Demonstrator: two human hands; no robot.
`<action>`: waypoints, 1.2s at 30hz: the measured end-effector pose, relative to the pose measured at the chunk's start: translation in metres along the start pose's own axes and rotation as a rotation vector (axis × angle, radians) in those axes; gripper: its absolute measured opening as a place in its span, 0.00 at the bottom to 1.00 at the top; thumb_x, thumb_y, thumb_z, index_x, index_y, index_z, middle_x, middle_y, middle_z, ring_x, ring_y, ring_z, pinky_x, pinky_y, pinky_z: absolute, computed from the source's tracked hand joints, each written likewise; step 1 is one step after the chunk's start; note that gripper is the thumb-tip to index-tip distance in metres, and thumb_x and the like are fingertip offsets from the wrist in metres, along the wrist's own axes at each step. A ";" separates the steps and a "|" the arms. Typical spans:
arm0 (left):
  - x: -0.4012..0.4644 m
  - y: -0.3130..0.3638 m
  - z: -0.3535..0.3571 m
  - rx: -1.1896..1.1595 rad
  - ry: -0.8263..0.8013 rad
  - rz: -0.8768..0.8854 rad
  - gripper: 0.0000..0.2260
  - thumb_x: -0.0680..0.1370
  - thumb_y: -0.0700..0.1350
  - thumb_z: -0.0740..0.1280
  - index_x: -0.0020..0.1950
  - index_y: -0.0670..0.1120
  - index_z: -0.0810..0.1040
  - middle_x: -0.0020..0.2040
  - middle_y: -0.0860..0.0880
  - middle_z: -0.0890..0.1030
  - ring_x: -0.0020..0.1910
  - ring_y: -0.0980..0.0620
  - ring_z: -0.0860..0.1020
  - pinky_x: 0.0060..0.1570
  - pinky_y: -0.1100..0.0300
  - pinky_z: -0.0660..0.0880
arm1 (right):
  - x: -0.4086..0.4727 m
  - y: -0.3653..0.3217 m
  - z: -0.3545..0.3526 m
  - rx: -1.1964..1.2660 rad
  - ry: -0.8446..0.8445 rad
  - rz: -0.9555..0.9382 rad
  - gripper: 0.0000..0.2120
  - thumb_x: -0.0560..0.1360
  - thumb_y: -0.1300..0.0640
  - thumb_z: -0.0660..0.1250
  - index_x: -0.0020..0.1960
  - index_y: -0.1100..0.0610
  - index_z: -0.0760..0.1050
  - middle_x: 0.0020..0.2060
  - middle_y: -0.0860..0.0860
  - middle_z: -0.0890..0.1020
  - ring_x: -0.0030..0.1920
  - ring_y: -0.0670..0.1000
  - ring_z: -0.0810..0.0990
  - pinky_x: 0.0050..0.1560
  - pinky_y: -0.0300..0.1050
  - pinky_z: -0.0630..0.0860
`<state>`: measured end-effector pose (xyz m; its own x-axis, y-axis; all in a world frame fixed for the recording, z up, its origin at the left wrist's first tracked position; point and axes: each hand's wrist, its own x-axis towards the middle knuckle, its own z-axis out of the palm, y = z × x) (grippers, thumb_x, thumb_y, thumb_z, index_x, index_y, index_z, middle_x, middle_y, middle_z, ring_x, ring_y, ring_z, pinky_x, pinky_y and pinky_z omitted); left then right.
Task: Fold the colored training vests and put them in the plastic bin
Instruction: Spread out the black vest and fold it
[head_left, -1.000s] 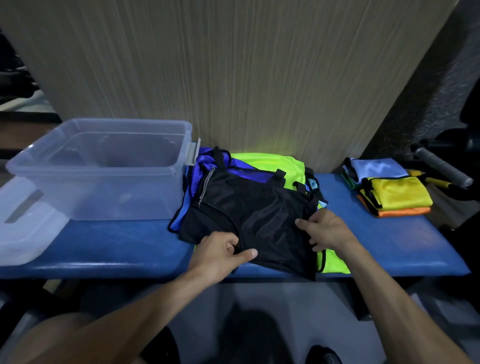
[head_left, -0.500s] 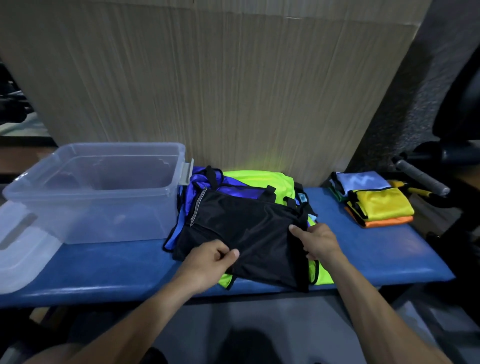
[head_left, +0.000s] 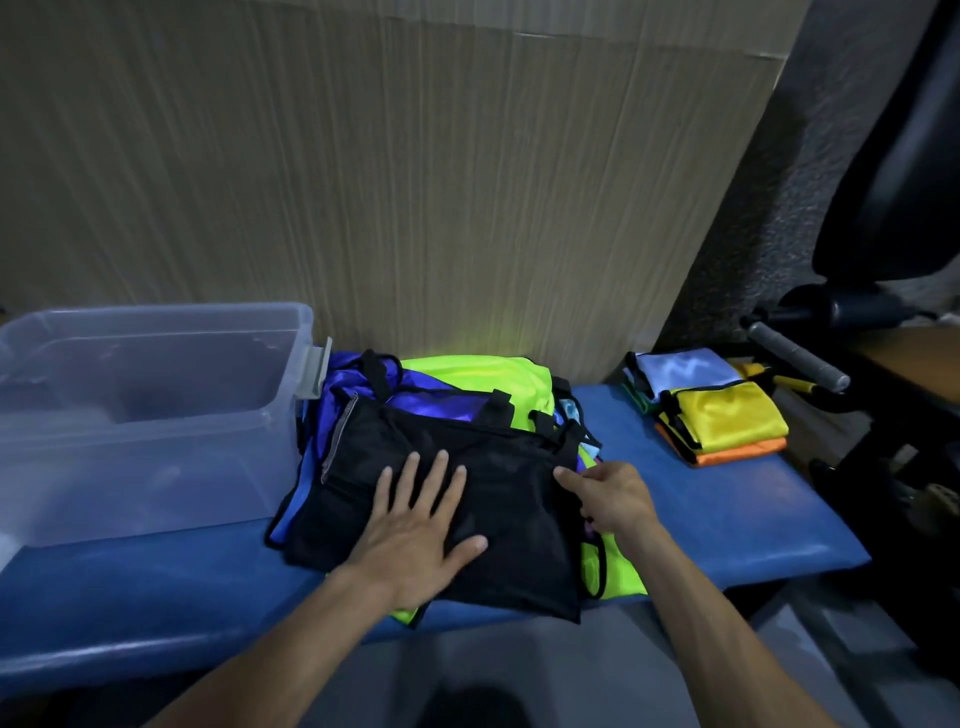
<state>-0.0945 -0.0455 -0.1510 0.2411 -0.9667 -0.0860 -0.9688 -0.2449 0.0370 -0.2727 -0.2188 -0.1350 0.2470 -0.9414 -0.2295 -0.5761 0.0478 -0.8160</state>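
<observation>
The black vest (head_left: 457, 499) lies atop a loose pile, left hand (head_left: 415, 525) pressing flat, fingers spread, right hand (head_left: 613, 499) pinching its edge. Its near corner overhangs the bench (head_left: 727, 519); a careless tug could drag slippery vests underneath off.

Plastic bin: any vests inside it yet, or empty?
Empty, as far as shown: the clear plastic bin shows no vest colour through its walls. The black vest lies on the bench outside it.

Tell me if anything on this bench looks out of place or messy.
Mostly tidy. The black vest and the neon green vest under it hang over the blue bench's front edge. The plastic bin holds no vests yet.
</observation>
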 end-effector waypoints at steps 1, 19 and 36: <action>0.001 -0.004 -0.001 0.003 -0.015 -0.015 0.42 0.73 0.73 0.35 0.82 0.53 0.35 0.82 0.49 0.33 0.81 0.42 0.34 0.78 0.41 0.36 | 0.000 0.000 -0.002 0.002 -0.007 0.000 0.22 0.72 0.44 0.77 0.36 0.62 0.77 0.25 0.53 0.75 0.27 0.53 0.75 0.37 0.56 0.79; 0.035 0.016 0.013 -0.052 0.243 0.035 0.39 0.76 0.75 0.45 0.82 0.60 0.37 0.82 0.48 0.32 0.80 0.39 0.33 0.77 0.37 0.38 | -0.020 -0.010 0.005 0.397 -0.219 0.100 0.12 0.76 0.54 0.75 0.54 0.61 0.83 0.43 0.54 0.88 0.43 0.53 0.88 0.39 0.43 0.81; 0.040 0.011 0.008 -0.144 0.289 0.150 0.31 0.82 0.68 0.50 0.83 0.58 0.51 0.84 0.49 0.42 0.82 0.44 0.40 0.79 0.41 0.41 | -0.048 -0.029 -0.039 0.377 -0.342 -0.060 0.11 0.77 0.61 0.71 0.59 0.52 0.80 0.50 0.51 0.88 0.52 0.54 0.86 0.52 0.53 0.81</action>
<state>-0.0961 -0.0862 -0.1617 0.1226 -0.9688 0.2155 -0.9817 -0.0864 0.1700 -0.2981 -0.1881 -0.0797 0.5482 -0.7860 -0.2857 -0.2478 0.1736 -0.9531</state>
